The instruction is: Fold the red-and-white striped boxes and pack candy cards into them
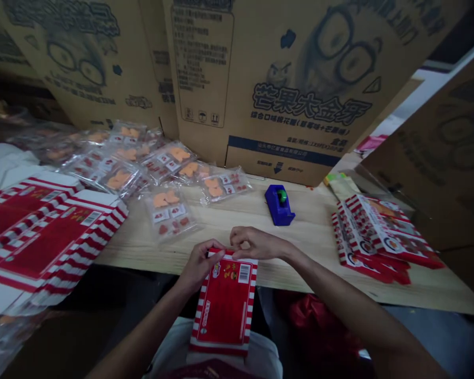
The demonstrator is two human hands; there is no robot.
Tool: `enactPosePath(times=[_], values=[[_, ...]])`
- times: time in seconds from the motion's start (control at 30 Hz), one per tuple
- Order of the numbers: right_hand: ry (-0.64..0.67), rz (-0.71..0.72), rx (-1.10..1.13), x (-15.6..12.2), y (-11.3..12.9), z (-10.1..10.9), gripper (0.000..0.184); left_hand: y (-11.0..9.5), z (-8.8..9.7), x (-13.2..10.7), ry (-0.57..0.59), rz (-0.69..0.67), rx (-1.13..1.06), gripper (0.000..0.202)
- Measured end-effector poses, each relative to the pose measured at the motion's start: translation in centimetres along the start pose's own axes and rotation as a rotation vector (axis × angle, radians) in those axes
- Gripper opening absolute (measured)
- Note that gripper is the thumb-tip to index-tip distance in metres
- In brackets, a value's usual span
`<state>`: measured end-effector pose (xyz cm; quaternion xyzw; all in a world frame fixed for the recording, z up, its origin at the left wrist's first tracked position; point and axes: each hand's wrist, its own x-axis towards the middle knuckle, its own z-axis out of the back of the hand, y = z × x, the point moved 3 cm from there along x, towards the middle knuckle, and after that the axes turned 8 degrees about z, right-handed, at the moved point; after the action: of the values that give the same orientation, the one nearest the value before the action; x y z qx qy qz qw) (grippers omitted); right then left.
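Note:
A flat red-and-white striped box (pixel 225 302) with a barcode rests on my lap, its far end at the wooden table's (pixel 300 247) front edge. My left hand (pixel 199 263) pinches the box's top left corner. At the top edge, my right hand (pixel 256 243) has its fingers curled on the flap. A blue tape dispenser (pixel 279 204) with a green roll stands just beyond my right hand.
Several clear packets of orange sweets (pixel 169 210) lie across the table's left and middle. Stacked flat striped boxes (pixel 43 237) fill the left side. Finished red boxes (pixel 379 237) pile at the right. Large printed cartons (pixel 300 79) wall off the back.

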<state>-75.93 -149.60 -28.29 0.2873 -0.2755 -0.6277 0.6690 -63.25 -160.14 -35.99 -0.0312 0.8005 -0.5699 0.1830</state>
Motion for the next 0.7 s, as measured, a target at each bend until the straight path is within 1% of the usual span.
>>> enactPosePath(times=[0.07, 0.1, 0.13, 0.17, 0.23, 0.33, 0.37, 0.4, 0.47, 0.5, 0.53, 0.57, 0.63, 0.67, 0.7], values=[[-0.001, -0.01, -0.154, 0.9, -0.4, -0.3, 0.027, -0.1, 0.2, -0.3, -0.009, -0.019, 0.014, 0.027], [-0.007, -0.041, -0.186, 1.1, -0.7, -0.3, 0.028, -0.1, 0.4, -0.4, -0.016, -0.02, 0.018, 0.027], [-0.018, -0.085, -0.176, 1.2, -1.1, -0.4, 0.028, -0.1, 0.5, -0.6, -0.021, -0.015, 0.021, 0.027], [-0.026, -0.138, -0.12, 1.2, -1.6, -0.5, 0.029, -0.2, 0.6, -0.7, -0.022, -0.008, 0.02, 0.027], [-0.004, -0.24, 0.123, 1.0, -2.3, -0.9, 0.033, -0.4, 0.5, -1.2, -0.004, -0.004, 0.02, 0.025], [0.16, -0.349, 0.651, 0.6, -2.9, -2.3, 0.044, -1.1, 0.1, -2.1, 0.041, -0.069, 0.073, 0.022], [0.206, -0.377, 0.81, 0.5, -3.0, -2.7, 0.045, -1.4, -0.1, -2.4, 0.049, -0.104, 0.101, 0.02], [0.225, -0.402, 0.936, 0.3, -3.1, -3.0, 0.046, -1.7, -0.2, -2.7, 0.053, -0.133, 0.128, 0.019], [0.197, -0.441, 1.067, 0.0, -3.3, -3.2, 0.044, -2.2, -0.1, -3.1, 0.045, -0.168, 0.16, 0.017], [0.141, -0.444, 1.083, -0.2, -3.3, -3.0, 0.042, -2.4, 0.0, -3.3, 0.026, -0.174, 0.162, 0.017], [0.056, -0.436, 1.082, -0.4, -3.4, -2.8, 0.042, -2.6, 0.3, -3.4, -0.019, -0.178, 0.146, 0.018], [-0.04, -0.417, 1.08, -0.7, -3.3, -2.6, 0.044, -2.8, 0.9, -3.5, -0.091, -0.177, 0.102, 0.019], [-0.205, -0.342, 1.08, -1.5, -2.8, -2.6, 0.058, -3.0, 2.4, -3.8, -0.302, -0.179, -0.057, 0.024], [-0.242, -0.297, 1.08, -1.9, -2.6, -3.0, 0.065, -2.9, 3.3, -4.0, -0.415, -0.18, -0.153, 0.027], [-0.219, -0.262, 1.057, -2.4, -2.4, -3.6, 0.07, -2.7, 4.2, -4.4, -0.506, -0.181, -0.235, 0.031]])
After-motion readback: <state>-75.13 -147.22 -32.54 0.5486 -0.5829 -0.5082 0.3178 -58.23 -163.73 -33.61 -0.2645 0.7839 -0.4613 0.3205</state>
